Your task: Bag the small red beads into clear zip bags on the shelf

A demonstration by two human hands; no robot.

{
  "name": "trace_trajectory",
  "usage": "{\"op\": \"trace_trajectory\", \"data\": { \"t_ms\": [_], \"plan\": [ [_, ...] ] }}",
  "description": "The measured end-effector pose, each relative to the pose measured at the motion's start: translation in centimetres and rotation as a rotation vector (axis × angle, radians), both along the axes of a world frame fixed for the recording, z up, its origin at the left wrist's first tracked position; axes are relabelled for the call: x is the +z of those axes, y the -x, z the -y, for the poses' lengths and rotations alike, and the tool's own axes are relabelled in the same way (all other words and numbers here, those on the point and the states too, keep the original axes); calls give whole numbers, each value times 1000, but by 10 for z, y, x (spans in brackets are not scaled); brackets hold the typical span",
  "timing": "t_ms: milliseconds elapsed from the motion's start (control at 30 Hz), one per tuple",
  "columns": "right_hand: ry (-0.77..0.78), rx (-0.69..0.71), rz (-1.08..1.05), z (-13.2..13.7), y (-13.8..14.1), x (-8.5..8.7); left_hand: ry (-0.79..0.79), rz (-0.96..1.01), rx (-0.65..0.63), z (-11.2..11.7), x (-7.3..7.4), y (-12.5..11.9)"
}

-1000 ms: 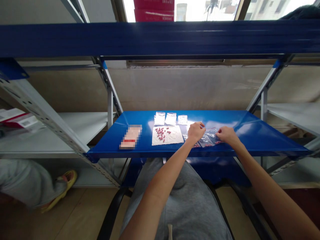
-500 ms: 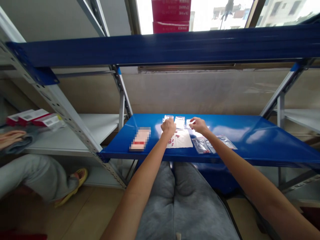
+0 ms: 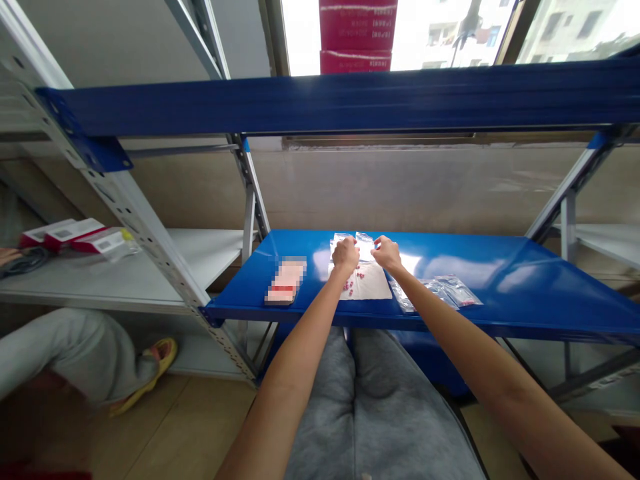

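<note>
– How is the table coloured?
– Bright blue; the cloth is seen as off-white, the rear bags as whitish, the beads as pinkish red.
– And the boxes?
– Deep red is shown there.

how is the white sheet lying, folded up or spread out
Spread: the white sheet lies flat on the blue shelf, small red pieces on top; the left forearm hides part of it.

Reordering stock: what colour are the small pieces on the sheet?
The small pieces are red, head view.
</note>
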State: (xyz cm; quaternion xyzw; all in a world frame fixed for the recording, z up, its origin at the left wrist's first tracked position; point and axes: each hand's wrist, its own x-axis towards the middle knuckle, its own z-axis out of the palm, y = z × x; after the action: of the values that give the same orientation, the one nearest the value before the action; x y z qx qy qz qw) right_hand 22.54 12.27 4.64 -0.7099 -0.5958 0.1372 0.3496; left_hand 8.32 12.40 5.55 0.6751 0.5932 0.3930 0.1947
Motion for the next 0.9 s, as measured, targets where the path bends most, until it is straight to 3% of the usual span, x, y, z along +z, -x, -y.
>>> {"op": "trace_trajectory", "data": {
  "t_ms": [167, 267, 367, 467, 600, 767, 900],
  "plan": [
    [-81, -83, -417, 9, 2, 8, -97, 248, -137, 3, 11, 2],
    [-111, -66, -625, 23, 7, 6, -133, 501, -281, 18, 18, 6],
    [-214, 91, -945, 48, 14, 2, -123, 769, -454, 49, 21, 13],
    [-292, 211, -1190, 81, 21, -1, -42, 917, -538, 91, 18, 21],
    [-294, 214, -1271, 120, 26, -4, 57, 1144, -597, 141, 9, 31],
    [-236, 281, -1261, 142, 25, 0, 186, 1124, -600, 161, 1, 44],
    [-218, 273, -1222, 147, 24, 3, 202, 896, -505, 160, 1, 61]
  ]
}}
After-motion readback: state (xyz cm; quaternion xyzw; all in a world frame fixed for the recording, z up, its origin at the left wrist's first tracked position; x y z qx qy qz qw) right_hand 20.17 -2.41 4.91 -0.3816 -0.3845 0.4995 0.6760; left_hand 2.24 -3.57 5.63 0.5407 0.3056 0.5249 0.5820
